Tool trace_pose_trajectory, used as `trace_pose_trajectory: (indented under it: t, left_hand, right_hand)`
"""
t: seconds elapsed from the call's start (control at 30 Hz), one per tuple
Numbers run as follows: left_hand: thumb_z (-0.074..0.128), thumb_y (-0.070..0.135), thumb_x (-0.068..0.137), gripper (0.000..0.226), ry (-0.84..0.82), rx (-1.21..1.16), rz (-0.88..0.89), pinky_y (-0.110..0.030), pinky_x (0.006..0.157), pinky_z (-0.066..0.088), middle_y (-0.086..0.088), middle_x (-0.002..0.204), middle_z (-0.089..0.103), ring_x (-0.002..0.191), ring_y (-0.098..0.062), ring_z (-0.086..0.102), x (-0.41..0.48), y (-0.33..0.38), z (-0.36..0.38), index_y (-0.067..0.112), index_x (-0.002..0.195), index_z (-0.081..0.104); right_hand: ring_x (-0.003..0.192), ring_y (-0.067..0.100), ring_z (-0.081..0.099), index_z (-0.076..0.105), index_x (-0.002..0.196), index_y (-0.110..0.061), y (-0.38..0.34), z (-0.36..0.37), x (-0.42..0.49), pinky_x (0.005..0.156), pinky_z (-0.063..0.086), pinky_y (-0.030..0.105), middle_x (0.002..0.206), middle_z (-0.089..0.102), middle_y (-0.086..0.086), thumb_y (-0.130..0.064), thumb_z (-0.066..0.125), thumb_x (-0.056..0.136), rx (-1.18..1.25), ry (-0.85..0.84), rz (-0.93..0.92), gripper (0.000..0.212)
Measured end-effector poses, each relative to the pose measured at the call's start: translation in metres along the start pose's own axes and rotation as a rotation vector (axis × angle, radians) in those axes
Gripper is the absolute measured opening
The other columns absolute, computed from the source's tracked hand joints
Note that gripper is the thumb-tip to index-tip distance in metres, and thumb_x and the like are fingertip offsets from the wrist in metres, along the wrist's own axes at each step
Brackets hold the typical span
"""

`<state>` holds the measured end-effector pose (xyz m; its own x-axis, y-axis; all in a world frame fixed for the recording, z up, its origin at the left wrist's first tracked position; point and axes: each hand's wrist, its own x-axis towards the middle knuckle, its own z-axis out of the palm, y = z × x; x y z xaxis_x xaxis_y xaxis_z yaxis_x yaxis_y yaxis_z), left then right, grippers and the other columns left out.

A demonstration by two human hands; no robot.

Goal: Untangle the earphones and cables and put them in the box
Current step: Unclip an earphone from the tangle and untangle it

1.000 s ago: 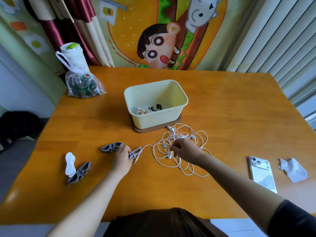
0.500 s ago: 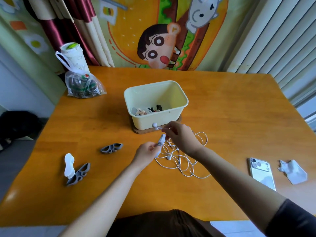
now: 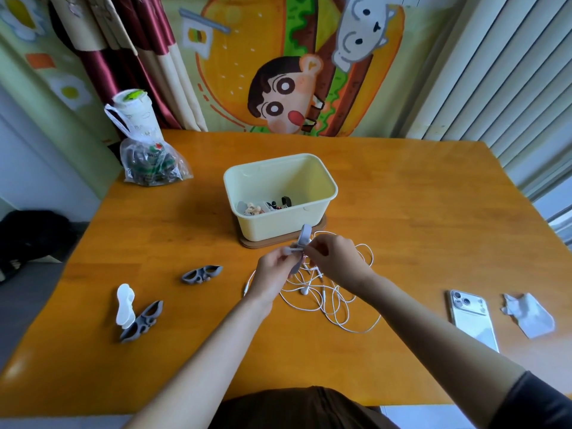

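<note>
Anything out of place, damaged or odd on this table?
Nothing spilled or broken. White earphones lie tangled before the cream box; left hand and right hand pinch a grey cable clip. Only a ragged white scrap beside the phone looks stray.

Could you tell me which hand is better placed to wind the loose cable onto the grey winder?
Probably the right hand: it pinches the earphones at the grey winder, with their loose loops lying just beside it. The left hand holds the winder.

We face an orange wooden bench; beyond its far edge, a cartoon burger mural, red curtain left, white blinds right.
</note>
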<state>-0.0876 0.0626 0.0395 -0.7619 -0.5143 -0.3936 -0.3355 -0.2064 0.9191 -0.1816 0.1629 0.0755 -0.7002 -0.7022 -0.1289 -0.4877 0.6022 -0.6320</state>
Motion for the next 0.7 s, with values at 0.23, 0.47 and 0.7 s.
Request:
trace_pose_trajectory:
  t: [0.23, 0.47, 0.7]
  left_hand:
    - [0.062, 0.033, 0.091, 0.024, -0.023, -0.077, 0.015, -0.021, 0.062, 0.036, -0.001, 0.081, 0.058, 0.072, -0.013, 0.045, -0.004, 0.009, 0.001, 0.012, 0.1, 0.069]
    - [0.055, 0.036, 0.094, 0.024, 0.003, -0.092, 0.031, -0.028, 0.074, 0.037, -0.004, 0.084, 0.062, 0.07, -0.012, 0.049, -0.007, 0.008, 0.004, 0.015, 0.088, 0.065]
    - [0.058, 0.039, 0.091, 0.025, -0.057, -0.039, 0.07, -0.026, 0.075, 0.042, 0.002, 0.091, 0.07, 0.078, -0.006, 0.059, -0.008, 0.006, 0.002, 0.02, 0.106, 0.067]
  right_hand:
    - [0.048, -0.002, 0.053, 0.06, 0.078, -0.012, -0.002, -0.005, -0.007, 0.048, 0.041, 0.008, 0.07, 0.065, 0.0, -0.017, 0.052, 0.095, 0.045, 0.014, -0.027, 0.019]
    - [0.06, 0.008, 0.059, 0.058, 0.079, -0.015, -0.007, -0.006, -0.013, 0.057, 0.047, 0.019, 0.071, 0.063, -0.004, -0.022, 0.052, 0.096, 0.064, 0.027, -0.049, 0.019]
    - [0.057, 0.007, 0.06, 0.059, 0.081, -0.012, -0.011, -0.006, -0.013, 0.058, 0.05, 0.022, 0.073, 0.063, -0.001, -0.02, 0.048, 0.098, 0.101, 0.049, -0.029, 0.021]
